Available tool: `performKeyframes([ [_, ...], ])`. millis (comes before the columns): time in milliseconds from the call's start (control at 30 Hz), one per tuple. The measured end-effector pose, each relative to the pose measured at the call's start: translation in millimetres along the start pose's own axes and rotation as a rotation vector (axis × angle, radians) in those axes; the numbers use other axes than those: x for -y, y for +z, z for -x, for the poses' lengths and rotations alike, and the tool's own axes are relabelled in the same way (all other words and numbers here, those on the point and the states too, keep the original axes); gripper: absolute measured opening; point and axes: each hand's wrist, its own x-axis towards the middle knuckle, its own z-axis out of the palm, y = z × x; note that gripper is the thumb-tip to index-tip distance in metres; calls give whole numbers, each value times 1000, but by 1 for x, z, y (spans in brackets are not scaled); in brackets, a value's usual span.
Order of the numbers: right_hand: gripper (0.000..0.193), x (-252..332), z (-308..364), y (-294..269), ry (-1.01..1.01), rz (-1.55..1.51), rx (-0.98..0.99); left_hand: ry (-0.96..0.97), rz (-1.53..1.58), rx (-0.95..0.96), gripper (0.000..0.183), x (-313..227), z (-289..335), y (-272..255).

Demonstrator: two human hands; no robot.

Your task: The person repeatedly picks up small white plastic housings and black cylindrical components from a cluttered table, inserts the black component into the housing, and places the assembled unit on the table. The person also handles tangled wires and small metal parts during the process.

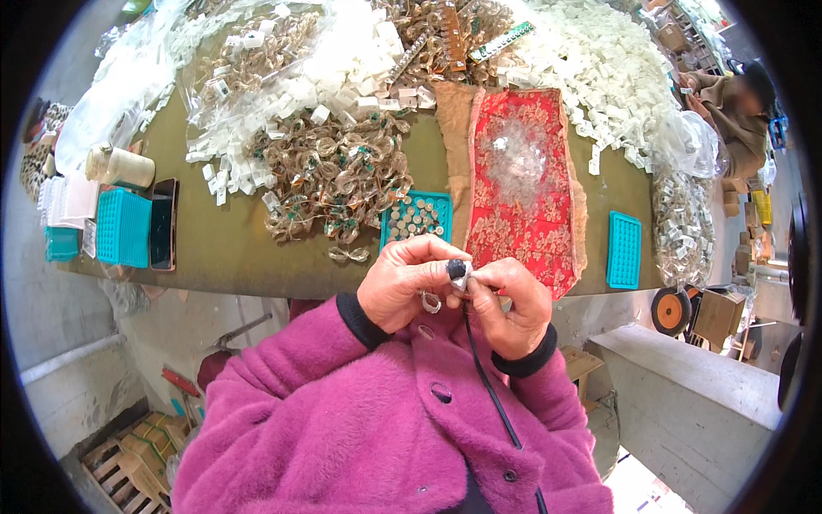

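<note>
My left hand [409, 281] and my right hand [514, 310] meet at the table's front edge, fingertips pinched on a small white plastic piece [463, 277]. A black covering [455, 269] shows at the left thumb's tip; whether it is tape or a cap I cannot tell. Below the left fingers hangs a small loop of clear wire [431, 302]. Just beyond my hands, a teal tray [449, 204] holds several small round metal-looking pieces. To its right lies a red patterned cloth [514, 236] with a clear, crumpled-looking patch on it.
Bundled clear wires [334, 167] heap up left of the tray. White plastic pieces [591, 64] spread across the table's far side. Stacked teal trays [122, 227], a phone-like dark slab [163, 224] and a jar [120, 167] stand left. Another teal tray [624, 250] lies right. A person [736, 111] sits beyond.
</note>
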Motion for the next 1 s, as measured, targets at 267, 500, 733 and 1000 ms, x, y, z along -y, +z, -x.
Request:
performKeyframes([
  [267, 9, 4, 3, -3, 365, -284, 24, -35, -90, -38, 17, -3, 3, 4],
  [500, 8, 6, -6, -12, 410, -296, 100, -1, -87, 64, 21, -7, 5, 4],
  [733, 22, -21, -2, -3, 410, -390, -35, 438, -304, 80, 25, -73, 21, 18],
  [1000, 21, -59, 4, -21, 227, 71, -346, 1477, -846, -357, 54, -237, 64, 50],
])
